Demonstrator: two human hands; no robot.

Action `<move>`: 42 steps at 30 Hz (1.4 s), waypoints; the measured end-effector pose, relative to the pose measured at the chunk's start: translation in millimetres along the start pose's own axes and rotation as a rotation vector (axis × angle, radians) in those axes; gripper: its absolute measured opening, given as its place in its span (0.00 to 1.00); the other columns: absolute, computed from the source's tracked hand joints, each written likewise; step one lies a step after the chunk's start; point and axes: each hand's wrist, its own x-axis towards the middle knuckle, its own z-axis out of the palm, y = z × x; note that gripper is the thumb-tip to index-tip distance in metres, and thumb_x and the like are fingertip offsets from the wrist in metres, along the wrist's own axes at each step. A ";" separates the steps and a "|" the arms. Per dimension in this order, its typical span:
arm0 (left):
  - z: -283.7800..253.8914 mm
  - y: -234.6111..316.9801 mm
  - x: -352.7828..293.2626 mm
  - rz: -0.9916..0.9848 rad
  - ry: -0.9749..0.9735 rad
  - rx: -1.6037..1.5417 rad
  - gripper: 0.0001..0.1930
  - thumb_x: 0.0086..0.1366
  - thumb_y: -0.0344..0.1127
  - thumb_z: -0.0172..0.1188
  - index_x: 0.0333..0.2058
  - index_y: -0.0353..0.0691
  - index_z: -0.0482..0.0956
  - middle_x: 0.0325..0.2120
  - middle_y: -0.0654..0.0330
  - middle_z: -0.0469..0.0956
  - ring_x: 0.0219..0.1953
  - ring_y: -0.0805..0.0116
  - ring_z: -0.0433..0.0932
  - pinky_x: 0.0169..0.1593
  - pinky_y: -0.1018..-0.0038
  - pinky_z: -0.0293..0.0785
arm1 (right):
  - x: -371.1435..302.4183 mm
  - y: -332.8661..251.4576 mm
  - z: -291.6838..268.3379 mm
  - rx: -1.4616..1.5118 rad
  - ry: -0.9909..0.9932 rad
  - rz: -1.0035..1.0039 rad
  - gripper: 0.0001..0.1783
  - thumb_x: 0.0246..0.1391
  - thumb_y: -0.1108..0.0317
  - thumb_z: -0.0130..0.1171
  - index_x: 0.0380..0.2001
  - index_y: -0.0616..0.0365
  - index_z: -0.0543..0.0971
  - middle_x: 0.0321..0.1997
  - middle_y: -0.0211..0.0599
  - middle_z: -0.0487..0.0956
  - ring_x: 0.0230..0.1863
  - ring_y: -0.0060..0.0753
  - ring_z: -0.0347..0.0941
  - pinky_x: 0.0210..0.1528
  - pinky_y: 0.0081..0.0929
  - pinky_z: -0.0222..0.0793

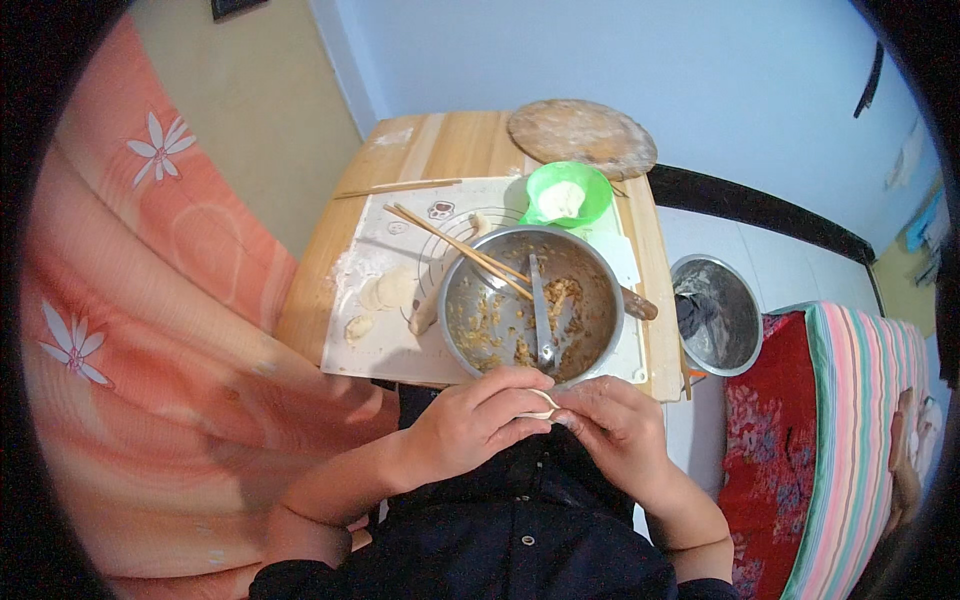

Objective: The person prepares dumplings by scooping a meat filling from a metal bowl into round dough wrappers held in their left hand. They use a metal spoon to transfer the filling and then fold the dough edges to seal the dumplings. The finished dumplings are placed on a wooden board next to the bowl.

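Observation:
Close to my body, in front of the table's near edge, both hands hold a pale dumpling (pixel 541 404). My left hand (pixel 488 418) curls around its left side, fingers over the top. My right hand (pixel 613 428) pinches the right end between thumb and fingers. Just beyond them stands a steel bowl (pixel 468 345) with remnants of brown filling (pixel 566 300) on its bottom and sides. A flat metal utensil (pixel 541 310) leans inside it, and a pair of chopsticks (pixel 455 245) rests over its left rim. Dough wrappers (pixel 390 288) lie left of the bowl.
A pale mat (pixel 350 350) covers much of the wooden table (pixel 465 130). At the back are a green bowl (pixel 590 185) of white flour and a round wooden board (pixel 580 138). A steel basin (pixel 745 330) stands right; an orange curtain (pixel 170 350) hangs left.

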 end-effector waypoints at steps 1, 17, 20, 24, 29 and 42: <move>-1.1 -0.8 1.2 0.024 -0.009 0.011 0.14 0.56 0.33 0.64 0.39 0.39 0.74 0.42 0.57 0.74 0.42 0.61 0.77 0.43 0.72 0.75 | -0.1 -0.6 1.5 0.004 0.030 0.000 0.11 0.45 0.75 0.64 0.35 0.61 0.79 0.33 0.42 0.79 0.34 0.40 0.77 0.36 0.30 0.74; 31.7 -10.1 -9.8 -0.564 0.023 -0.624 0.18 0.64 0.33 0.57 0.51 0.35 0.69 0.38 0.63 0.76 0.41 0.78 0.74 0.45 0.79 0.71 | -2.8 7.0 18.5 0.105 0.232 0.050 0.11 0.46 0.77 0.62 0.36 0.63 0.80 0.39 0.44 0.79 0.41 0.40 0.76 0.44 0.29 0.72; 26.8 -3.8 -6.9 -0.624 -0.013 -0.592 0.18 0.63 0.33 0.58 0.50 0.35 0.70 0.39 0.62 0.76 0.41 0.78 0.75 0.45 0.79 0.71 | 1.5 7.2 13.9 0.076 0.154 0.015 0.11 0.45 0.77 0.63 0.35 0.63 0.80 0.40 0.44 0.79 0.42 0.40 0.76 0.44 0.29 0.72; 26.4 -3.4 -7.8 -0.608 -0.007 -0.549 0.20 0.63 0.34 0.59 0.52 0.36 0.69 0.41 0.60 0.76 0.41 0.76 0.75 0.45 0.78 0.71 | 4.0 9.4 11.3 0.088 0.098 0.042 0.11 0.44 0.78 0.64 0.35 0.61 0.80 0.40 0.43 0.79 0.41 0.40 0.76 0.42 0.29 0.73; 29.5 -7.6 -9.3 -0.531 0.038 -0.508 0.23 0.62 0.35 0.60 0.54 0.36 0.69 0.41 0.59 0.76 0.44 0.77 0.74 0.47 0.78 0.70 | 4.7 7.2 11.8 0.165 0.061 0.123 0.08 0.44 0.78 0.64 0.31 0.61 0.80 0.36 0.41 0.79 0.39 0.38 0.76 0.42 0.29 0.72; 39.6 -14.6 -17.7 -0.570 -0.020 -0.810 0.21 0.69 0.33 0.49 0.59 0.36 0.62 0.46 0.64 0.72 0.47 0.79 0.69 0.52 0.79 0.66 | -1.5 2.2 21.3 0.137 0.183 0.180 0.12 0.43 0.79 0.64 0.34 0.60 0.77 0.35 0.43 0.79 0.36 0.41 0.78 0.38 0.30 0.74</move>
